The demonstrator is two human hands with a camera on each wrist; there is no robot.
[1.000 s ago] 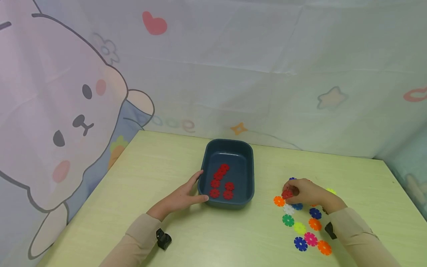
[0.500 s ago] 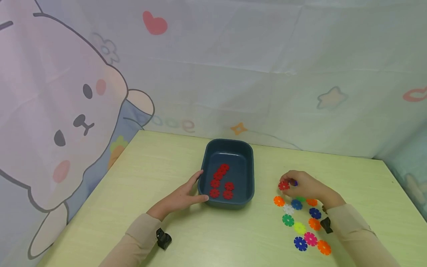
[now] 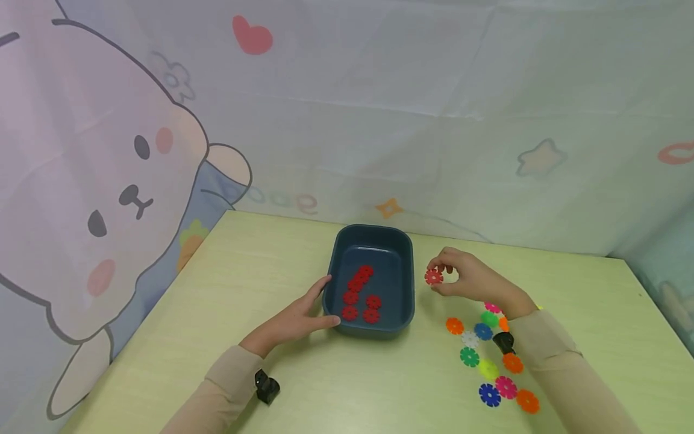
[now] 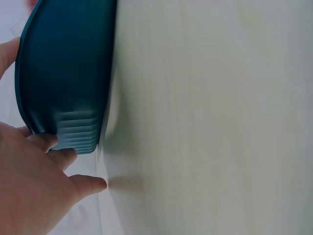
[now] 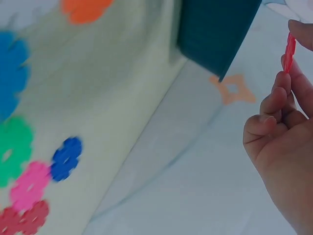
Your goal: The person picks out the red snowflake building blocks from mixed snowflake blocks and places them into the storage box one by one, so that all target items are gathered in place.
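Note:
In the head view my right hand point(image 3: 470, 278) pinches a red snowflake disc point(image 3: 434, 276) between thumb and fingers, raised just right of the dark blue bin point(image 3: 409, 259). The right wrist view shows that red disc point(image 5: 290, 51) edge-on in the grip. My left hand point(image 3: 294, 319) rests at the near-left corner of the bin, thumb at the rim. Its fingers are spread and fairly straight against the outer wall, as the left wrist view shows. Several red discs point(image 3: 350, 298) lie on the bin floor, some overlapping.
Right of the bin lie loose discs of mixed colours, among them an orange disc point(image 3: 455, 326), a green disc point(image 3: 469, 357) and a pink disc point(image 3: 506, 387). The right forearm covers some of this group. A printed cloth point(image 3: 347, 120) hangs behind the table point(image 3: 336, 386).
The right hand has lifted the red disc from the group and carried it left and away toward the bin. The left hand and the bin have stayed in place.

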